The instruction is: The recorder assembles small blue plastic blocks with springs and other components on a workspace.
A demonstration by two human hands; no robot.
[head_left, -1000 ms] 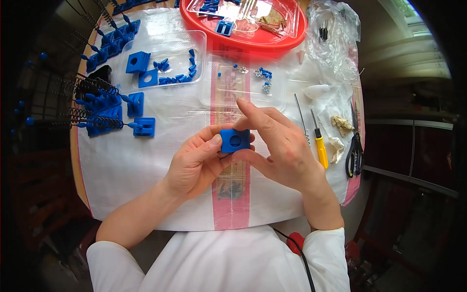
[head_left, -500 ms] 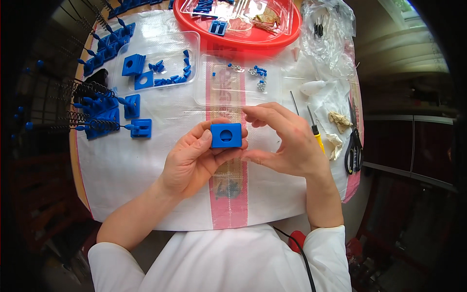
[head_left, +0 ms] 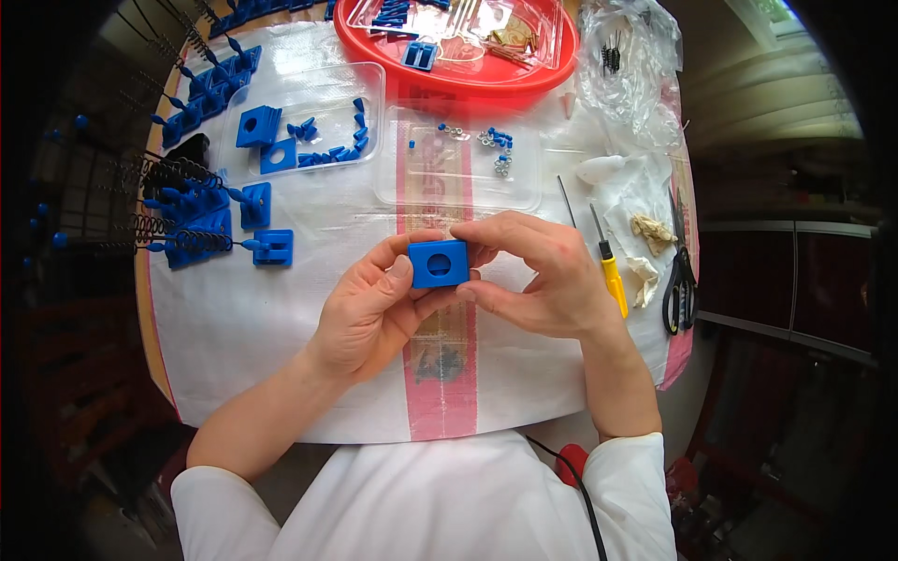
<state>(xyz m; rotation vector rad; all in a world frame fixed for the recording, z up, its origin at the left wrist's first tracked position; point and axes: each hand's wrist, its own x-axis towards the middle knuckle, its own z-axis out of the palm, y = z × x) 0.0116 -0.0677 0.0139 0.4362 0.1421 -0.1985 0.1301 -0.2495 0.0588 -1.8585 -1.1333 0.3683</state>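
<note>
Blue plastic block (head_left: 439, 263) with a round hole in its face is sitting between both hands, just above the middle of the table. Left hand (head_left: 369, 313) is pinching it from 9 o'clock — thumb on the front edge, fingers curling behind. Right hand (head_left: 543, 276) is pinching it from 3 o'clock, fingers arching over the top edge and thumb pressing underneath. Both hands are touching the block and holding it clear of the white woven sheet (head_left: 243, 318) that is covering the table; a pink stripe (head_left: 440, 402) is running down the sheet's middle.

At 3 o'clock of the right hand, a yellow-handled screwdriver (head_left: 610, 271) is lying just beside the knuckles, with black-handled scissors (head_left: 681, 271) farther out near the sheet's edge. At 12 o'clock, a clear shallow tray (head_left: 524, 187) is holding small blue bits and metal nuts — behind it, a red round tray (head_left: 412, 79) is carrying more parts. At 10 o'clock, a second clear tray (head_left: 234, 159) is holding blue blocks and small pieces. At 9 o'clock, well apart from the hands, blue bracket parts with springs (head_left: 196, 238) are lying in a cluster. A clear plastic bag (head_left: 627, 75) is sitting at 1 o'clock.
</note>
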